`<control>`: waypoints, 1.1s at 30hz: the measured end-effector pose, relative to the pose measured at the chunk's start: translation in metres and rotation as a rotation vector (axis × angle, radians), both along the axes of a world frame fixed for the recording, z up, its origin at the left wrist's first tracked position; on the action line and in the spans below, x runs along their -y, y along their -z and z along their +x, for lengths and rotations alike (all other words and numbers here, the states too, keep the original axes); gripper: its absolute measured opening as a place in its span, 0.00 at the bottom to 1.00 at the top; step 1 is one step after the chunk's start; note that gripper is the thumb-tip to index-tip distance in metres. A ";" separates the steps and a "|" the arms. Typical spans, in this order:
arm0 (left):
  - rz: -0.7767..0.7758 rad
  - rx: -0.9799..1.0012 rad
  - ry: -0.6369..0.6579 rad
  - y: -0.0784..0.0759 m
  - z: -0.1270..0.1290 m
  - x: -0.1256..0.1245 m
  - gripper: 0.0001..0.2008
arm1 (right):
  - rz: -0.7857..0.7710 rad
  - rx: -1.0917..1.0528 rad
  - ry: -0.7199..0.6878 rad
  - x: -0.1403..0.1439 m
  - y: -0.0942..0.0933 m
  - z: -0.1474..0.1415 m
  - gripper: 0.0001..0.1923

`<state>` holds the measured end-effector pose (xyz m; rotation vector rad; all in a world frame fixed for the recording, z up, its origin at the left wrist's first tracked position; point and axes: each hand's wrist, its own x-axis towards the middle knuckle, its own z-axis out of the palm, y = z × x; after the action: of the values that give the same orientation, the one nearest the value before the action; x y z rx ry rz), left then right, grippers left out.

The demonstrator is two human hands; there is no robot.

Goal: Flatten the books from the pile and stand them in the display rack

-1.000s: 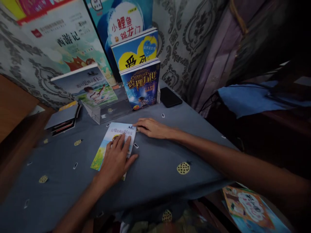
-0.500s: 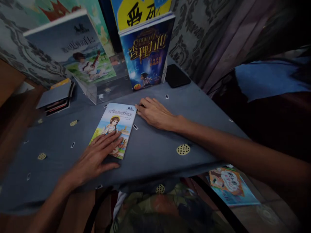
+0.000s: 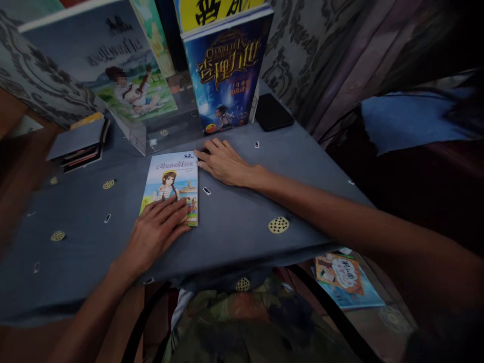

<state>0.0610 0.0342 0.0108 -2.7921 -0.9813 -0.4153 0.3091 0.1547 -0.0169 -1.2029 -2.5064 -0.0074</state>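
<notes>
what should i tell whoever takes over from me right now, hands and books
Left hand: flat, fingers spread, pressing the near end of the small paperback. Nothing gripped.
Right hand: flat on the grey cloth, fingertips at the paperback's far right corner. Nothing gripped.
Paperback lies face up in front of the clear stand, roughly square to the table's near edge.
Upright in the stand: a dark blue book and a pale cover book. A black phone lies to their right; a dark stack to the left.
Done: paperback laid flat. Left: it is not in the stand.
</notes>
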 end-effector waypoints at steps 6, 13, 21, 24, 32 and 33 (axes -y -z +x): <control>-0.028 0.099 -0.002 0.004 -0.001 0.002 0.15 | -0.029 -0.088 -0.148 0.032 0.004 0.008 0.21; -0.062 0.131 0.002 0.005 -0.003 0.002 0.15 | -0.106 -0.152 -0.326 0.069 0.001 0.008 0.20; -0.077 0.119 0.004 0.001 -0.001 0.003 0.17 | -0.254 -0.270 -0.428 0.088 -0.010 0.009 0.20; -0.082 0.144 0.006 0.001 -0.001 0.003 0.18 | -0.279 -0.340 -0.469 0.089 -0.012 0.008 0.21; -0.085 0.118 0.004 0.006 -0.002 0.005 0.18 | -0.118 -0.275 -0.594 0.095 -0.011 0.006 0.16; -0.086 0.112 0.001 0.006 -0.002 0.005 0.18 | -0.083 -0.235 -0.597 0.096 -0.011 0.006 0.16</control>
<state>0.0586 0.0287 0.0050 -2.8733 -1.0444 -0.5478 0.3154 0.0588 -0.0055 -0.4097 -2.5652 0.3676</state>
